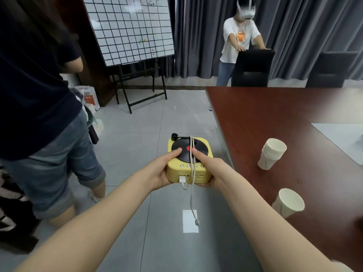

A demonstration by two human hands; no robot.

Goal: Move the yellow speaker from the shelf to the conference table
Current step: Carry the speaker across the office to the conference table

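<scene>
The yellow speaker (204, 146) is shaped like a small record player, with a black disc and a red centre on top. It hangs in the air above the grey tiled floor, just left of the conference table (275, 118). My left hand (163, 169) grips its left side, thumb on the disc. My right hand (213, 169) grips its right side, thumb also on the disc. A beige cable (193, 195) drapes over the speaker and dangles down from its front.
On the dark red-brown table stand a stack of paper cups (272, 154) and a single paper cup (288, 203). A person in dark shirt and denim shorts (39, 114) stands close at left. Further off are a whiteboard easel (129, 30), another person (237, 40) and black chairs (252, 69).
</scene>
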